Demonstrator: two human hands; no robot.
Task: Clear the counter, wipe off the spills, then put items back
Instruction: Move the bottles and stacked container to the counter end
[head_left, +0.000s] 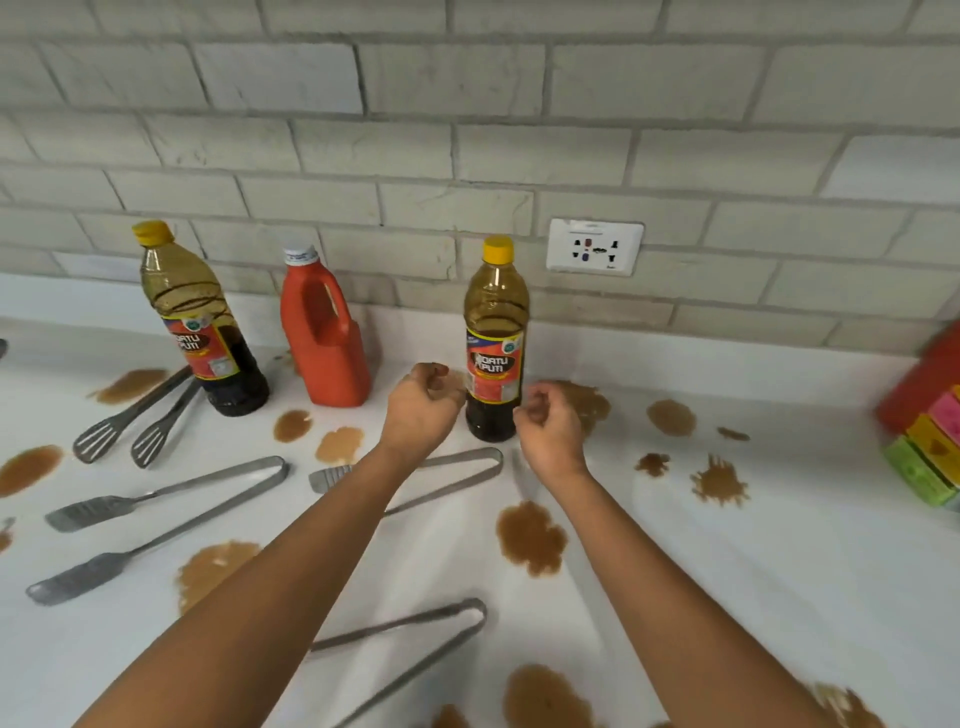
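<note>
Reaching forward over the white counter (727, 545), you have both bare arms stretched toward the soy sauce bottle (494, 338) with the yellow cap that stands upright near the back wall. Your left hand (423, 410) hangs just left of that bottle, its fingers loosely curled and holding nothing; whether it touches the bottle you cannot tell. Your right hand (548, 426) sits just right of the bottle's base, fingers likewise loosely curled and gripping nothing.

A second soy sauce bottle (200, 322) stands upright farther left, with a red jug (324, 332) just beside it on its right. Brown spills (531, 538) are scattered across the counter, on both sides of your arms and near the front edge.

Several metal tongs lie flat: one pair (137, 418) by the left bottle's base, a second pair (156, 512) nearer you on the left, a third pair (457, 467) partly under your left forearm, and a fourth pair (415, 649) between your forearms. A wall socket (595, 253) sits on the tiled wall behind, and a stack of coloured boxes (930, 452) shows at the right edge.
</note>
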